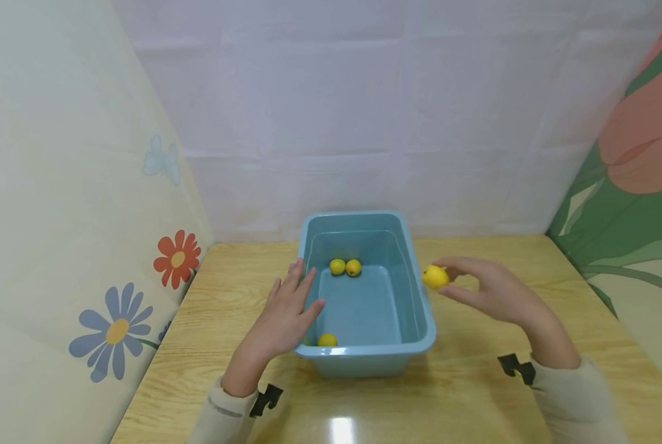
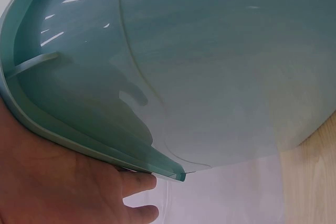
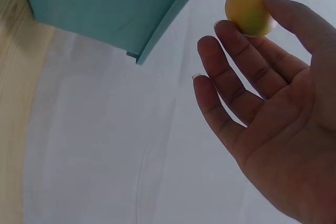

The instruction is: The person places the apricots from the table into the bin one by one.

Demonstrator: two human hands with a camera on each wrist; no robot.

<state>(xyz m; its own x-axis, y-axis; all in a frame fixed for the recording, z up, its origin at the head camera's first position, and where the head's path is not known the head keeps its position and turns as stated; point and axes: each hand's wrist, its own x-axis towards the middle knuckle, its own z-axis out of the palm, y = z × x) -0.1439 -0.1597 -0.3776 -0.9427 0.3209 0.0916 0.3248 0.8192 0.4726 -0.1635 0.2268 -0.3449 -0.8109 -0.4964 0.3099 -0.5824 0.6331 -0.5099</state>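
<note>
Between thumb and fingertips, my right hand point(image 1: 500, 290) pinches a small yellow lemon point(image 1: 436, 277) just outside the basin's right rim. The right wrist view shows the same lemon point(image 3: 247, 10) with a greenish patch, the other fingers spread below it. My left hand point(image 1: 283, 311) rests on the left rim of the blue plastic basin point(image 1: 364, 350), its fingers extended. Inside, two yellow fruits point(image 1: 353, 267) sit side by side near the back left. Another yellow fruit point(image 1: 327, 340) lies at the front left, partly hidden by the front rim.
The basin stands on a light wooden table point(image 1: 475, 382), near the white cloth backdrop point(image 1: 320, 111). A wall panel with printed flowers point(image 1: 117, 331) is on the left, and one with large pink petals point(image 1: 647, 135) on the right.
</note>
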